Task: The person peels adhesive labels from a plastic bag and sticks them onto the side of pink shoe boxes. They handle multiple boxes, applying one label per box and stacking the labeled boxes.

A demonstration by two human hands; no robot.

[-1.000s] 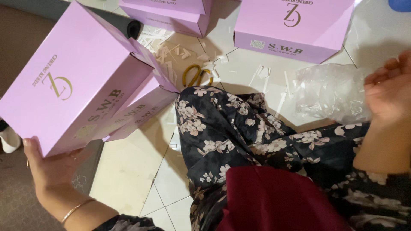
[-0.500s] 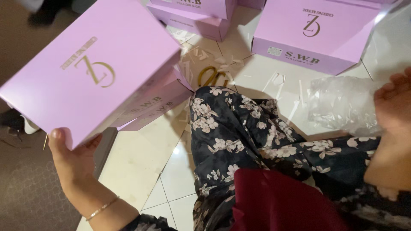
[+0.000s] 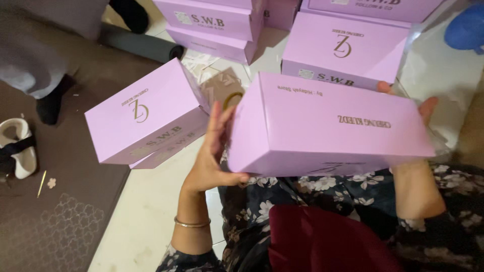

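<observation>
The person holds one lilac box (image 3: 322, 126) between both hands, above the lap in a flowered dress (image 3: 322, 201). The left hand (image 3: 214, 151) presses flat on the near short end, with the fingers (image 3: 218, 118) stretched upward along that end and the thumb under the lower edge. The right hand (image 3: 421, 113) supports the far end from behind; only some fingertips show above the edge of the box, so I cannot tell how much they are curled. The box is tilted, with its broad lid face toward the camera. It looks like stiff cardboard with a smooth surface, and I judge it is rather light, because flat palms at the two ends are enough to carry it. The smooth faces may slip, so the short ends and the lower edge seem the best places to hold, and the thin walls may dent under hard pressure. On the floor (image 3: 146, 211) to the left lies a second box (image 3: 143, 113) at an angle, and more boxes (image 3: 348, 50) stand behind. A brown mat (image 3: 60, 211) covers the floor at the left, with a white sandal (image 3: 17, 146) on it.
</observation>
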